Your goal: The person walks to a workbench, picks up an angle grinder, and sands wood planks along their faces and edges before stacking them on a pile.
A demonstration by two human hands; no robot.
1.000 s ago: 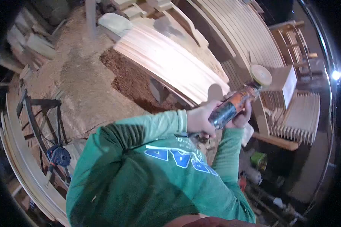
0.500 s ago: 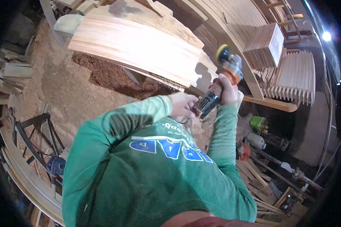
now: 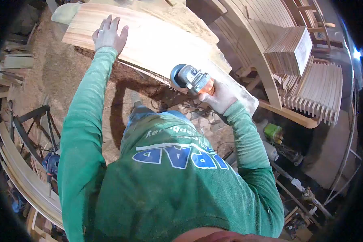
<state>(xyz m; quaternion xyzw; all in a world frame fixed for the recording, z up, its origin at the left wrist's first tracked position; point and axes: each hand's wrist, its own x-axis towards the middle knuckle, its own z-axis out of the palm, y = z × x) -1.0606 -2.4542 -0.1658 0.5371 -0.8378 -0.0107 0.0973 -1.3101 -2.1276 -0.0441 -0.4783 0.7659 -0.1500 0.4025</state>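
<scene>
My left hand point(image 3: 110, 35) lies on the left part of a pale wooden board point(image 3: 149, 36), its fingers spread and nothing held. The board rests on a workbench and is brightly lit in the middle. In my right hand point(image 3: 220, 97) is an orange and grey power tool point(image 3: 195, 80) with a round pad, near the board's front edge. Its rear body is hidden by my hand and sleeve.
At the right stand a block of stacked thin boards point(image 3: 286, 50) and a row of slatted pieces point(image 3: 320, 90). A green object point(image 3: 273, 132) is below them. Dark metal stands point(image 3: 32, 129) are at the left, and wood chips cover the floor point(image 3: 60, 76).
My left hand has let go of the tool and moved left onto the board. The tool, now in my right hand alone, has moved left and its pad end has turned leftward.
</scene>
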